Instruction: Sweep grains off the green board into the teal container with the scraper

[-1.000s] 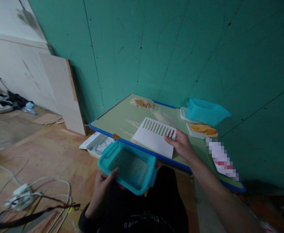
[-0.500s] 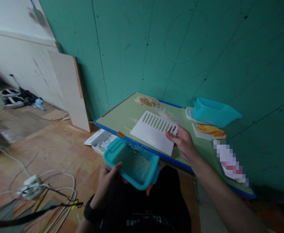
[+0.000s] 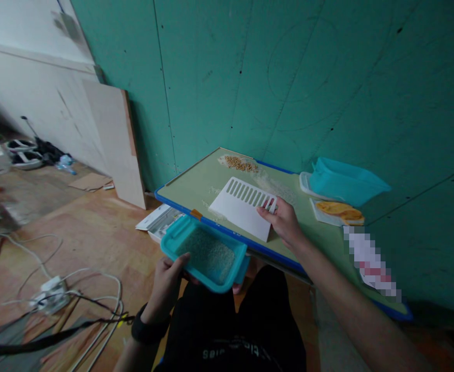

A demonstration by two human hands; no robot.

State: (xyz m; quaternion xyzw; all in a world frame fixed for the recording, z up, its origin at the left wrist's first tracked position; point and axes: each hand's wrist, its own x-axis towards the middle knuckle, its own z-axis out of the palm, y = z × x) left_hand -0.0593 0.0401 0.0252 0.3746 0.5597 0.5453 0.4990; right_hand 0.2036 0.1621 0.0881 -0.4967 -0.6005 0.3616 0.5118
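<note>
My left hand (image 3: 169, 275) grips the near left rim of a turquoise plastic container (image 3: 230, 276), thumb over the edge. Pale grains like rice (image 3: 209, 253) cover much of its bottom. The container is held just below the front edge of a low green-topped table (image 3: 190, 183). My right hand (image 3: 283, 219) is closed on the slotted end of a white plastic scraper (image 3: 242, 214), whose plain part lies low over the tabletop near that edge. White grains (image 3: 217, 191) are scattered by the scraper. Behind it are a heap of yellowish beans (image 3: 240, 164) and a band of white grains (image 3: 271, 183).
A turquoise scoop-shaped container (image 3: 345, 181) stands at the table's back right. Near it lie a yellow-orange item (image 3: 339, 211) on a white tray and a blurred-out packet (image 3: 370, 261). Cables and a power strip (image 3: 52, 295) lie on the floor at left. A board (image 3: 114, 144) leans against the wall.
My right hand has drawn the scraper slightly left and toward me. The container in my left hand has shifted a little left and up. Grains that were at the table edge have gone over it.
</note>
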